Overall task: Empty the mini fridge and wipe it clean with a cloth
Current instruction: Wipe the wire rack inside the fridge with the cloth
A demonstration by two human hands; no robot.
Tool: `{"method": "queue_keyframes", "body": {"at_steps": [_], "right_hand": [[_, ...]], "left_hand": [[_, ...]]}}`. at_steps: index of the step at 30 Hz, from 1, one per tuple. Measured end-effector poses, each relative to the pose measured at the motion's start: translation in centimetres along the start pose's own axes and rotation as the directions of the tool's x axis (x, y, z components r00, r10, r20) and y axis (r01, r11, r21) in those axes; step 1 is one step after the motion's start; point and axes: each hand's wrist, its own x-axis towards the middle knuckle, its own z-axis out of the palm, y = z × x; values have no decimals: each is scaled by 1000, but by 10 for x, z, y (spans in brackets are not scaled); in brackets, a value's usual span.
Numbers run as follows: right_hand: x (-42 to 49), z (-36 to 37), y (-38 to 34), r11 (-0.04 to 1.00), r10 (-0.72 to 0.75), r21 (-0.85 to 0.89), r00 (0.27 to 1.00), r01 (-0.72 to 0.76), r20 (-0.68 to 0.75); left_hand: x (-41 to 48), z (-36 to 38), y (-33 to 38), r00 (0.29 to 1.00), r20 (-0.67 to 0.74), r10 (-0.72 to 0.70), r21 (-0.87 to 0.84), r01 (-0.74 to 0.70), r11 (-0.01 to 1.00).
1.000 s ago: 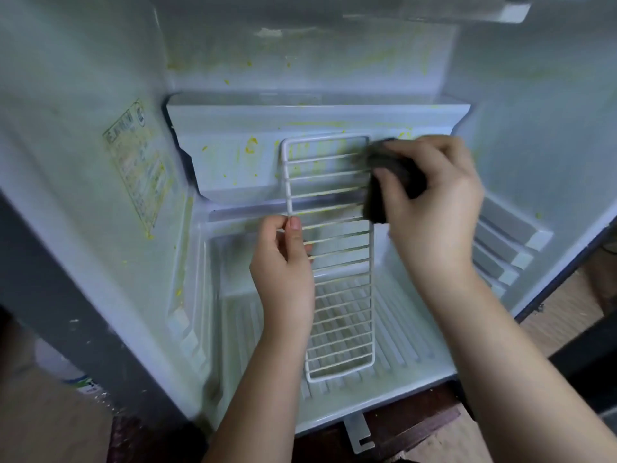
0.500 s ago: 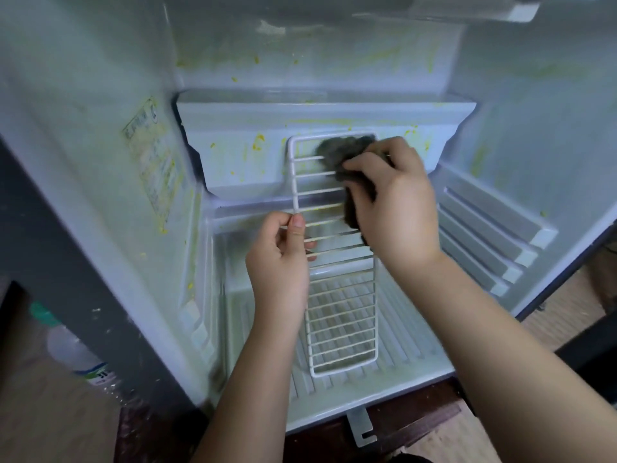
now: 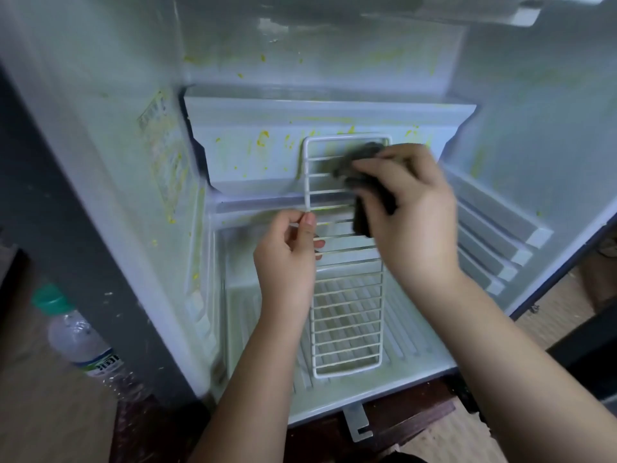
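Inside the yellow-spattered white plastic fridge (image 3: 334, 118), the left hand (image 3: 287, 259) pinches the left edge of a thin wire rack (image 3: 347, 322). The right hand (image 3: 414, 212) grips a dark, crumpled cloth (image 3: 362, 155) against its upper bars, blurred and half hidden by fingers.

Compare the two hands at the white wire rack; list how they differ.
The left hand pinches the left edge of the white wire rack; the right hand grips a dark grey cloth. The left hand sits mid-rack; the right hand is up at its top end. Both reach inside the yellow-stained white fridge.
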Motion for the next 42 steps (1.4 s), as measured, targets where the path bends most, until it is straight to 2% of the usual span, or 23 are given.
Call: {"method": "queue_keyframes", "body": {"at_steps": [3,7,11,15,18,26,29,30,33,36,39,42], "right_hand": [[-3,28,-16,995,-88,-22,985,92,147],[-6,38,-16,993,-78,-76,988,89,133],[2,37,-20,986,-79,-133,986,99,148],[6,33,-17,981,-79,-159,979,110,189],[9,23,-5,971,-64,-213,976,109,208],[4,-11,39,952,151,-292,970,-90,191],[1,-21,57,921,318,-277,940,-275,121],[-3,-26,60,921,334,-239,940,-308,74],[-10,-28,43,962,248,-119,969,-248,-16],[-8,-9,11,996,86,-24,996,-86,13],[-5,19,-10,998,28,-51,993,-22,115],[-5,31,-13,995,16,-97,995,-6,101]], "left_hand": [[2,-2,1,999,18,27,-13,-27,1000],[3,-6,5,991,115,70,47,-76,996],[14,-16,3,966,256,24,166,-69,984],[14,-17,4,965,243,96,301,-169,939],[9,-14,9,976,203,85,317,-147,937],[6,-16,12,978,210,13,198,-55,979],[7,-18,16,976,219,-5,196,-40,980],[8,-18,16,975,224,-6,190,-38,981],[8,-19,16,974,226,-12,167,-27,986],[9,-18,14,975,223,-16,163,-20,986],[10,-19,13,974,228,-14,173,-26,985],[11,-19,13,973,232,21,182,-65,981]]}}
